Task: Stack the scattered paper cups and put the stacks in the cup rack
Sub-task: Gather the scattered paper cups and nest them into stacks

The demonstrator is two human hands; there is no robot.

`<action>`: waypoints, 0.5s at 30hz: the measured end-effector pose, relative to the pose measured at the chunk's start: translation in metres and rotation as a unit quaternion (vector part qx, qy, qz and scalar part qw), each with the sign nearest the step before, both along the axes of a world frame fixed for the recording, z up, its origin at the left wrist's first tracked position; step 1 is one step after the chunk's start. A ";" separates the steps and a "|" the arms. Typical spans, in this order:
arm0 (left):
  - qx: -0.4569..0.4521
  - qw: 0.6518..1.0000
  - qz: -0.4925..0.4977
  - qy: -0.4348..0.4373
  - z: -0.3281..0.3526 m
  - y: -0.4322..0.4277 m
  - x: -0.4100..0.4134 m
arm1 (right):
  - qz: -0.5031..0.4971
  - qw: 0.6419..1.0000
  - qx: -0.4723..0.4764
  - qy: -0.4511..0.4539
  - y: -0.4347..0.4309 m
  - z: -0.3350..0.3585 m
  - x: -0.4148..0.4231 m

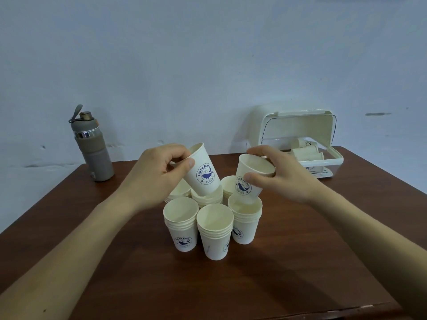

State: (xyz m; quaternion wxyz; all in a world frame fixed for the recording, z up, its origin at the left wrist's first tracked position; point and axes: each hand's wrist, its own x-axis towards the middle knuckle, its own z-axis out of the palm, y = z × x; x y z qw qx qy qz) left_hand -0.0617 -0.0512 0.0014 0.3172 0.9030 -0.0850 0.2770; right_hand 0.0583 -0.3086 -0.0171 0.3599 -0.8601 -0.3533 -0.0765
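left hand (157, 172), right hand (284, 179) each grip cups (203, 174) above stacks (215, 229); bottle (92, 146), rack (298, 132) behind.

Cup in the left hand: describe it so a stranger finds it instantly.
On the brown table, stacks of paper cups cluster at the centre. Above their back left, the left hand holds one cup by its rim. Unlike the other cup in the right hand, mouth toward the camera, it shows its full whale logo.
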 end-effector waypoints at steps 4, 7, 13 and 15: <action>-0.003 1.000 0.007 -0.001 -0.001 0.003 -0.002 | 0.008 1.000 -0.020 -0.005 0.002 -0.013 -0.001; -0.001 1.000 0.013 -0.009 -0.001 0.005 -0.002 | 0.016 0.999 -0.037 -0.011 0.004 -0.022 -0.003; -0.007 1.000 0.008 -0.016 -0.002 0.002 0.002 | 0.045 0.995 -0.094 -0.005 0.005 -0.041 -0.001; -0.012 1.000 0.003 -0.013 -0.004 0.000 0.004 | 0.057 0.993 -0.106 -0.003 0.003 -0.046 0.001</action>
